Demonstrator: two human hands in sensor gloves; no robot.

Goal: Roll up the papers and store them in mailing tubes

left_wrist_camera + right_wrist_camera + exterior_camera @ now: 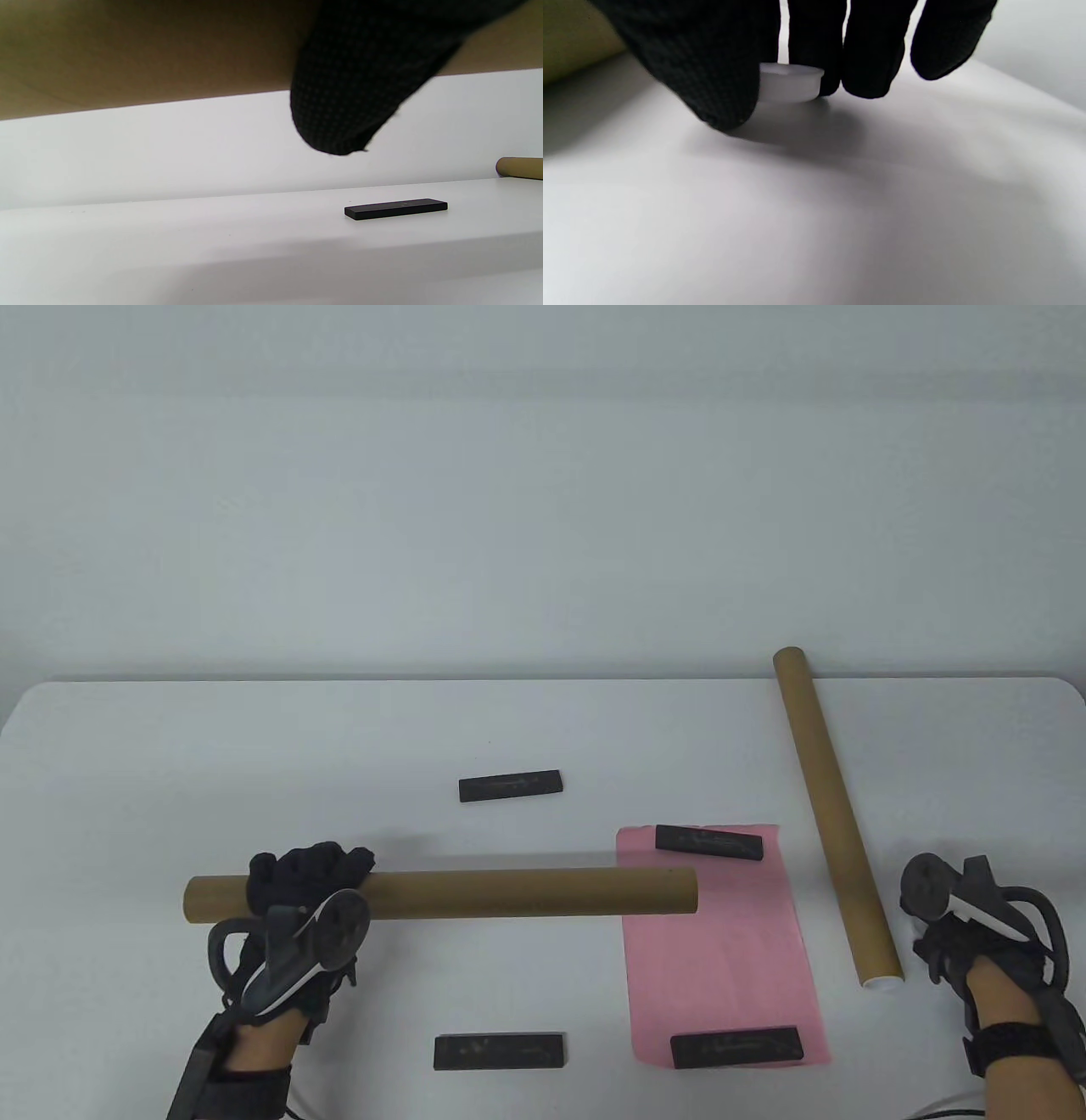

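Brown cardboard mailing tube (509, 892), long, lying crosswise, gripped near its left end by gloved left hand (310, 891), fingers wrapped over the top; right end reaching over the pink sheet. Whether it rests on the white tabletop (212, 763) or is lifted off it: cannot tell. In the left wrist view the same tube (140, 51) fills the top of the frame, one black finger (360, 84) curled across it.

Pink paper sheet (721, 950), flat, unrolled, right of the held tube's middle; one black rectangular weight bar (709, 841) on its far edge, another (736, 1046) on its near edge.

Second brown cardboard mailing tube (836, 814), lying diagonally right of the pink sheet, far end past the tabletop's back edge, white cap (882, 982) on its near end.

Gloved right hand (967, 942), just right of that near end, fingertips (874, 63) closed round a small white plastic end cap (789, 82) at the tabletop.

Two further black weight bars on bare tabletop left of the pink sheet: one (512, 785) beyond the held tube, one (500, 1052) nearer than it.
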